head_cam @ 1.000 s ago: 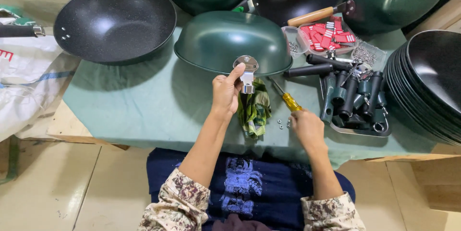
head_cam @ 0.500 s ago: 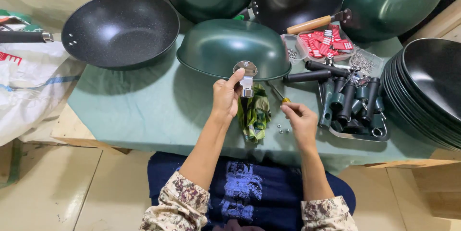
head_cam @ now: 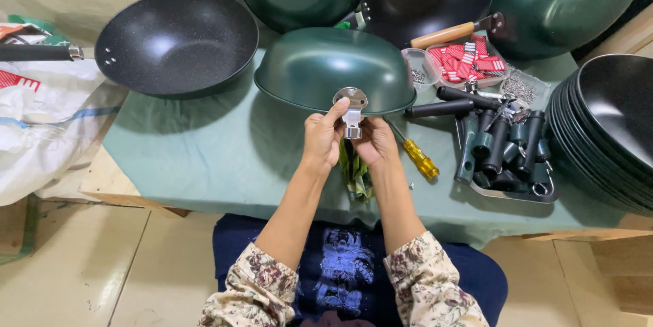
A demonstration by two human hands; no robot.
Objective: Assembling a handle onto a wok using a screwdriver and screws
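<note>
Both forearms rise from floral sleeves at 6 o'clock and converge at the centre of the bench (head_cam: 204,157), which is draped in pale green cloth. The left hand (head_cam: 323,138) and the right hand (head_cam: 375,142) meet at a small silver metal bracket (head_cam: 352,111) fixed to the rim of an upturned dark green wok (head_cam: 333,69).

At 2 o'clock from the hands, a clear plastic tray (head_cam: 469,58) holds small red labelled packets; beside it sit little clear bags of screws (head_cam: 520,88). At 9 o'clock a white sack (head_cam: 47,130) with red and blue marks slumps over the bench edge.

The left hand is half closed, thumb and forefinger pinching the bracket's upper part. The right hand is curled loosely, fingertips touching the bracket's lower end; whether it grips anything else cannot be told. A yellow-handled screwdriver (head_cam: 420,157) lies on the cloth at 3 o'clock, just beside the right hand. A crumpled green wrapper (head_cam: 355,176) lies under the wrists. Black handles (head_cam: 503,147) fill a metal tray at 3 o'clock, and stacked black woks (head_cam: 605,130) stand beyond.
</note>
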